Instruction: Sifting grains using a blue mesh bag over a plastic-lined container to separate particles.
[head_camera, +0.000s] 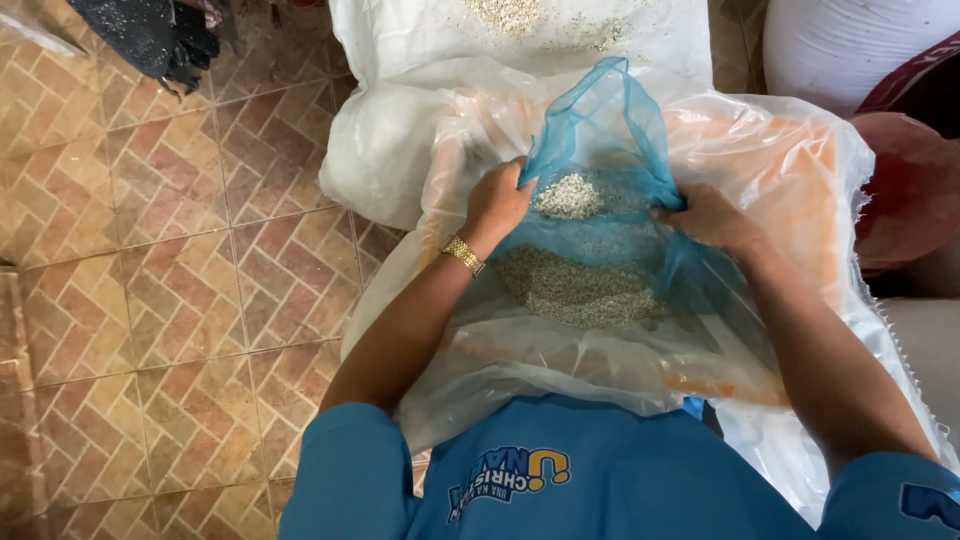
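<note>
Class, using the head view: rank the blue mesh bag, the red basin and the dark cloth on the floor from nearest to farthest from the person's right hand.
1. Blue mesh bag: gripped by the right hand.
2. Red basin: off to the right.
3. Dark cloth: far left, on the tiled floor.

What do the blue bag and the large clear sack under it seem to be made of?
The blue bag looks like thin translucent plastic film: the pale grains show through it, and it crumples where both hands grip it. The large clear sack seems to be glossy plastic sheet, wrinkled and shiny, perhaps lining a woven sack.
</note>
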